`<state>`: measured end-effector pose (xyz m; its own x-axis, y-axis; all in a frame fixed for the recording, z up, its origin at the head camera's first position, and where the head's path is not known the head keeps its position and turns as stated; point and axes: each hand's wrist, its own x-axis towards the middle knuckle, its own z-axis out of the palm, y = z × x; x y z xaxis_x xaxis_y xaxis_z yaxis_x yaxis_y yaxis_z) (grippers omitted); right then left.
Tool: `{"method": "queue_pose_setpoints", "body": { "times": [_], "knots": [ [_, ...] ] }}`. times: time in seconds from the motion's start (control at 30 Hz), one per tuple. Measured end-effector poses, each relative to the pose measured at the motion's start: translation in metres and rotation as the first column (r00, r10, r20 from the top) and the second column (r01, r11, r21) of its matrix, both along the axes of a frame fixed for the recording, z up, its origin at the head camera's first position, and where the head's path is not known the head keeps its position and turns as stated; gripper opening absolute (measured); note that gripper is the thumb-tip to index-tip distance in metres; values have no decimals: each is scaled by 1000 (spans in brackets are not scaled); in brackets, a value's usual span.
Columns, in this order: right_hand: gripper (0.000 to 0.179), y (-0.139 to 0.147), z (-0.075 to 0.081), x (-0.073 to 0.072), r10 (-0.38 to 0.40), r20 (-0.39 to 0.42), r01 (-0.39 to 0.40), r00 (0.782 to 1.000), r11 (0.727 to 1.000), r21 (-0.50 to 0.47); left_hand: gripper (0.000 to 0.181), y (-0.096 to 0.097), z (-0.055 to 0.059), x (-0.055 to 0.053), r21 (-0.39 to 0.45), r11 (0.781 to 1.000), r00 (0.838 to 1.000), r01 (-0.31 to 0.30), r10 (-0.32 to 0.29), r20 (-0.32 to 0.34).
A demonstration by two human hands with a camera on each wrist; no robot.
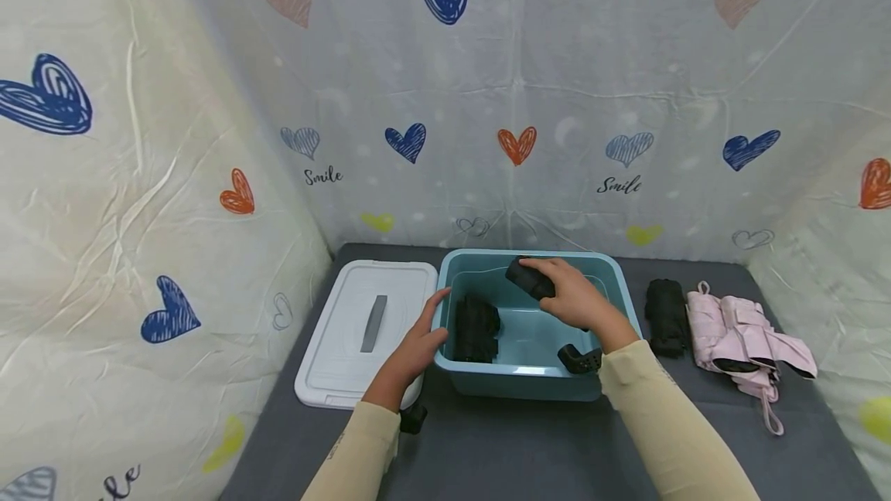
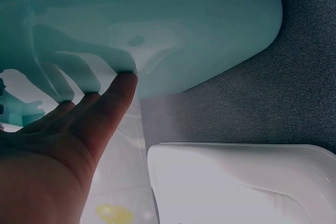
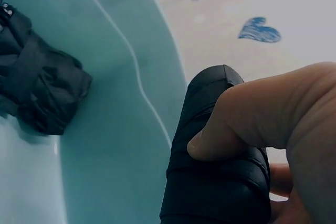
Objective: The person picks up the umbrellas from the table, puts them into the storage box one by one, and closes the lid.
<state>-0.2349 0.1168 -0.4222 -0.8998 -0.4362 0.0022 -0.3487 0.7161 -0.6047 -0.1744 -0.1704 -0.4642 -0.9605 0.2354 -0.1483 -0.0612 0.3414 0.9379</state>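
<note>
Teal plastic bin sits mid-surface, uncovered. Right hand grips a black rolled bundle, looks like a folded umbrella; fingers curled round it, thumb pressed along one side, per right wrist view. Held bundle is tilted, over the bin's far part; can't tell if it touches the wall. Left hand holds nothing: fingers extended and spread, fingertips against the outside of the bin's left wall, clear in left wrist view.

Inside the bin, left side: second black bundle, lying on the bottom, creased fabric. White lid with grey handle lies flat on the surface, just left of the bin. Right of the bin: third black bundle, then a pink folded umbrella just beside it, strap loop toward the near side. Surface is dark grey. Pale cloth hangs behind and at both sides, printed with hearts and "Smile". Both arms wear cream sleeves; black device at the right wrist.
</note>
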Motion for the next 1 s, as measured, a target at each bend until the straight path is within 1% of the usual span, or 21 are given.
{"method": "queue_pose_setpoints", "body": {
  "times": [0.13,0.33,0.6,0.87,1.0],
  "knots": [
    [71,-4,-3,-3,12,16,-12,1000,1000,1,70,0,0,0,1,1000,1000,-1,1,-5],
    [71,-11,-11,-9,14,43,-15,999,1000,20,70,-1,-2,-1,10,1000,1000,5,-5,4],
    [71,-14,-20,-18,25,95,-29,995,998,47,70,0,-1,-1,12,1000,1000,1,-1,12],
    [71,-18,-26,-29,72,101,-82,992,993,90,69,0,0,-1,-2,1000,1000,0,0,10],
    [72,-21,-29,-34,90,119,-102,989,990,101,69,-1,0,0,-13,1000,1000,0,0,10]
  ]
}}
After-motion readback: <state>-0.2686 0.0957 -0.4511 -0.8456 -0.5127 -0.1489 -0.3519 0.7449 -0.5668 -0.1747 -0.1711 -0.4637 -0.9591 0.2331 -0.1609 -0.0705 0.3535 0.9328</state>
